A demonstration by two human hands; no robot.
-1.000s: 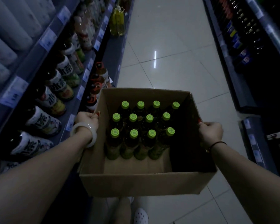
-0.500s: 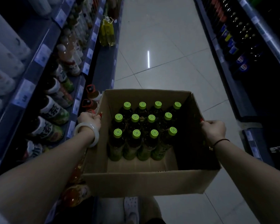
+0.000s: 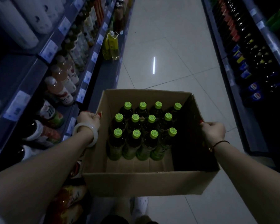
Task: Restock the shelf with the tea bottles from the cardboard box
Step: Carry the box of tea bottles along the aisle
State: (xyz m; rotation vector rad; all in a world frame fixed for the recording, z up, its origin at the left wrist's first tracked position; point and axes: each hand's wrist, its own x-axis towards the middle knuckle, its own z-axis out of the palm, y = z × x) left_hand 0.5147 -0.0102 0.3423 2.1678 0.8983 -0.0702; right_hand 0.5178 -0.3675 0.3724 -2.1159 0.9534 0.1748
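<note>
An open cardboard box (image 3: pixel 145 183) hangs in front of me over the aisle floor. Inside stand several tea bottles (image 3: pixel 136 135) with bright green caps, packed in rows against the far and left sides; the near and right parts of the box floor are bare. My left hand (image 3: pixel 89 118), with a white bangle on the wrist, grips the box's left wall. My right hand (image 3: pixel 212 131), with a thin black band on the wrist, grips the right wall. The shelf (image 3: pixel 44 65) of drinks runs along my left.
Left shelves carry rows of bottled drinks behind price tags, with white rolls on the top level. Two yellow-green bottles (image 3: pixel 111 46) stand on the low ledge ahead. Dark shelves of bottles (image 3: pixel 242 62) line the right. A tiled floor (image 3: pixel 168 54) runs between. My white shoe (image 3: pixel 139 206) shows below the box.
I have moved forward along the aisle with the box; the left shelf's bottles have slid past toward me. Both hands keep the same grip on the box walls.
</note>
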